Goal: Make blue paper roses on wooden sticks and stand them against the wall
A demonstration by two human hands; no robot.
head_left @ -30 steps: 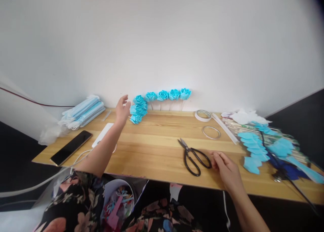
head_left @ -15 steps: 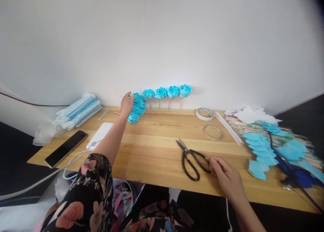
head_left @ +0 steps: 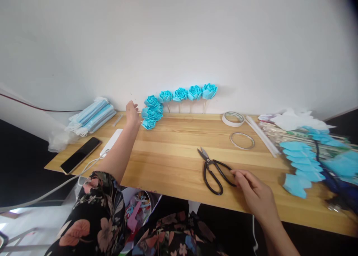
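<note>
My left hand (head_left: pixel 132 113) is at the back of the table, just left of a stacked cluster of blue paper-like flowers (head_left: pixel 151 112). Its fingers are loosely bent and a little apart, close to the flowers' thin stems, and I see nothing held in them. Four would be too exact to stress: several more blue flowers (head_left: pixel 180 94) on stems lean in a row against the wall. At the front, my right hand (head_left: pixel 256 190) pinches one black handle of the scissors (head_left: pixel 212 170), which lie on the tabletop with their blades slightly apart.
On the wooden table (head_left: pixel 167 155) are a tape roll (head_left: pixel 223 119), a thin ring (head_left: pixel 242 141), white sticks (head_left: pixel 263 136) and blue petal pieces (head_left: pixel 303 163) at right. Folded masks (head_left: pixel 91 116), a phone (head_left: pixel 81 155) and a corded white block (head_left: pixel 112 141) are at left. Below stands a bin (head_left: pixel 152 200).
My left hand has moved left off the clustered flowers, which now show fully. My right hand still pinches the scissors handle. The whole view has shifted slightly.
</note>
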